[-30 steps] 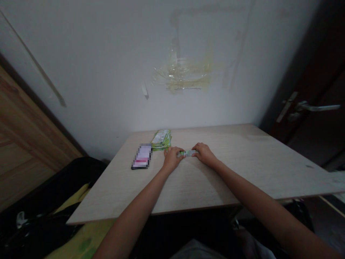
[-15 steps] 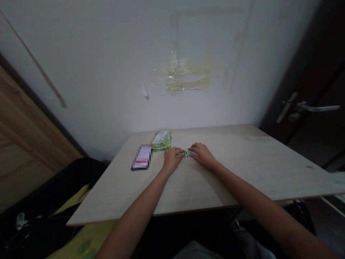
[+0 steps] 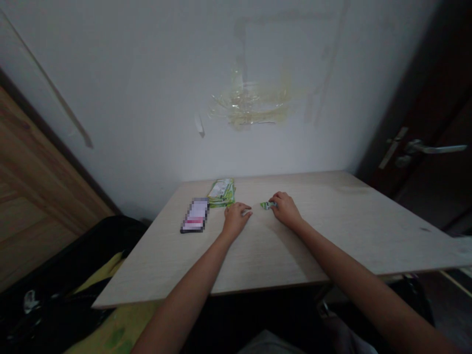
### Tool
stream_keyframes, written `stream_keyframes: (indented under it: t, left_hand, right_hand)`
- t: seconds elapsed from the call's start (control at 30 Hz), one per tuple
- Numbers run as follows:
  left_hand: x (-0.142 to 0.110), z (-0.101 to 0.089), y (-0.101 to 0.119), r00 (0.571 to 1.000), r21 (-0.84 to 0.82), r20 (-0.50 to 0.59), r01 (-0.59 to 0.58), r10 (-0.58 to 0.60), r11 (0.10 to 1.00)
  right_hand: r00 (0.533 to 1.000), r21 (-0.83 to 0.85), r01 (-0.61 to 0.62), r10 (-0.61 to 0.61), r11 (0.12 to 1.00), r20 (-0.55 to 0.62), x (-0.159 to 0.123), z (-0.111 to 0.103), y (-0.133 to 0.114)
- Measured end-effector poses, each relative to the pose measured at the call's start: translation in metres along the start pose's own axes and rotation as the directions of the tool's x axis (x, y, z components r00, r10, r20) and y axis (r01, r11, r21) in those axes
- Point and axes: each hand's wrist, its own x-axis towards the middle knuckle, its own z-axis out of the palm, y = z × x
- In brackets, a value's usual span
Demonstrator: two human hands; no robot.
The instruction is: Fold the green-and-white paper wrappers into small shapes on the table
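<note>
A small green-and-white packet (image 3: 266, 205), crumpled or folded in shape, is pinched at its right end by my right hand (image 3: 286, 210), a little above or on the table. My left hand (image 3: 236, 217) rests on the table to the left of it, with thumb and index finger apart and no packet between them. Behind and left of that hand lies a pile of flat green-and-white packets (image 3: 222, 192). A phone with a blurred, lit screen (image 3: 195, 215) lies left of the pile.
Both forearms reach over the front edge of the pale wooden table (image 3: 342, 236). A wall with peeling clear tape (image 3: 256, 105) rises directly behind it. On the right is a dark door with a metal handle (image 3: 438, 147); dark bags and yellow cloth (image 3: 121, 324) sit below left.
My right hand has moved to the right with the small packet. The left hand has let go of the packet's other end and stays nearly in place.
</note>
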Motion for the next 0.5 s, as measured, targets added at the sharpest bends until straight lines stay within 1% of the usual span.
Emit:
stream_keyframes:
  t: [0.07, 0.17, 0.3, 0.4, 0.5]
  left_hand:
    - [0.000, 0.000, 0.000, 1.000, 0.001, 0.005, 0.007, -0.007, 1.000]
    - [-0.001, 0.001, 0.000, 1.000, 0.001, 0.012, 0.016, -0.016, 1.000]
    - [-0.001, 0.002, -0.001, 1.000, 0.003, 0.015, 0.024, -0.024, 1.000]
    - [-0.001, 0.003, -0.002, 1.000, 0.006, 0.019, 0.025, -0.025, 1.000]
    - [-0.002, 0.002, -0.003, 0.999, 0.013, 0.022, 0.022, -0.023, 1.000]
  right_hand:
    - [1.000, 0.000, 0.008, -0.008, 1.000, -0.016, 0.000, 0.001, 0.001]
    - [0.997, 0.008, 0.060, -0.060, 0.998, -0.045, 0.000, 0.004, -0.002]
    - [0.995, -0.008, 0.104, -0.104, 0.995, 0.004, 0.000, 0.008, -0.008]
    - [0.997, -0.036, 0.073, -0.073, 0.997, 0.024, 0.001, 0.007, -0.007]
    - [1.000, -0.052, 0.023, -0.024, 0.998, -0.006, 0.000, 0.004, 0.000]
